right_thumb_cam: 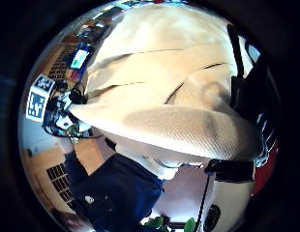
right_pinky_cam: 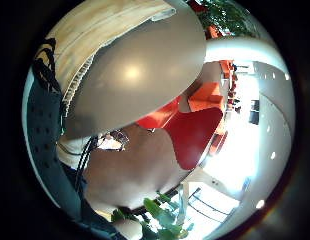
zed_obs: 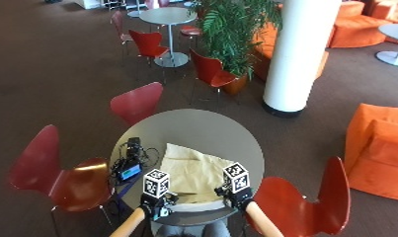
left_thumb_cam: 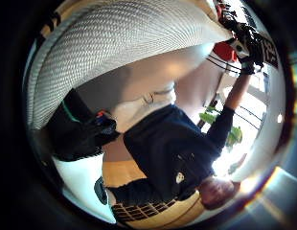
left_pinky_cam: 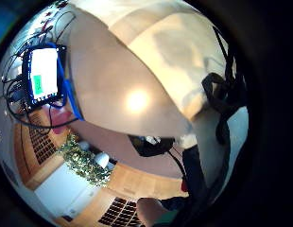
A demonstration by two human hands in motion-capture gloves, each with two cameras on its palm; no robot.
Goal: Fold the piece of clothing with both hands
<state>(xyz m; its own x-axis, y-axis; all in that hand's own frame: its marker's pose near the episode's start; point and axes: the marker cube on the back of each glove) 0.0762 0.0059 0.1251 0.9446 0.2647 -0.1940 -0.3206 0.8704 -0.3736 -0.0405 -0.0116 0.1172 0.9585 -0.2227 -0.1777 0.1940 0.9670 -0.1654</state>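
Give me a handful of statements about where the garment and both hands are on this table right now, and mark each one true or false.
1. The cream garment lies on a round grey table. True.
2. Both hands hold the garment's near edge. True: the left hand and right hand each grip a near corner.
3. The garment is bright red. False: it is cream; the chairs are red.
4. A small device with cables sits on the table at the person's left. True.
5. The right hand rests on a chair. False: it is at the garment.
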